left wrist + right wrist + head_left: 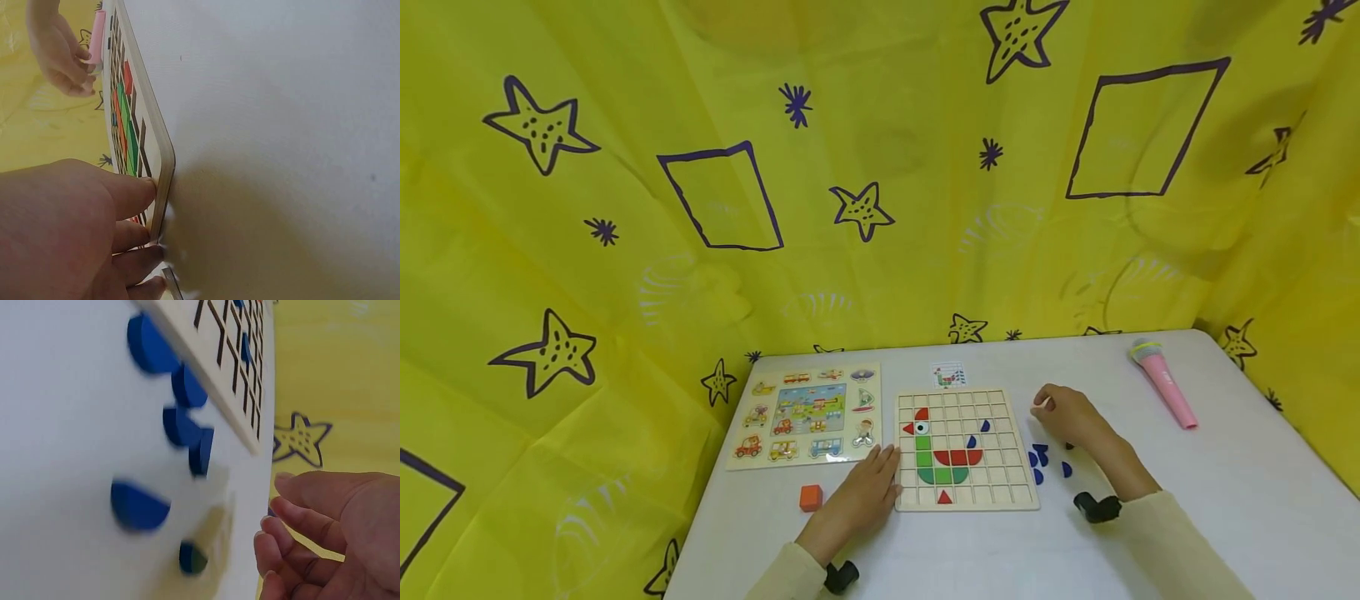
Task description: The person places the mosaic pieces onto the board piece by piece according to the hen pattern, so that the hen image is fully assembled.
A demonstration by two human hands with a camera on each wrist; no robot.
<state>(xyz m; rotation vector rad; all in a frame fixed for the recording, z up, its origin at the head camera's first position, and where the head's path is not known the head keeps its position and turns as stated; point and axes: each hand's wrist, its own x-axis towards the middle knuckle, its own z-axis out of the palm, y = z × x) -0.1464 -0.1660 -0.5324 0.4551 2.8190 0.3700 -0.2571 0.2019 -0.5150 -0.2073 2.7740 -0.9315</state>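
Note:
A wooden grid board (pixel 1007 492) lies on the table, with red, green and blue flat pieces forming a bird-like figure. A white piece with a black dot (pixel 922 427) sits near its top left. My left hand (pixel 867 490) rests at the board's left edge, thumb (pixel 134 195) on the rim and fingers extended. Off the board's right side, my right hand (pixel 1075 417) hovers with loosely bent fingers; no piece shows between thumb and fingertips in the right wrist view. Several blue half-round pieces (pixel 139 506) lie on the table below it, beside the board.
A picture card (pixel 949 375) with a similar figure lies behind the board. To the left are a vehicle puzzle board (pixel 760 454) and an orange cube (pixel 811 498). A pink microphone (pixel 1171 392) lies at the back right. Yellow printed cloth (pixel 895 283) hangs behind the table.

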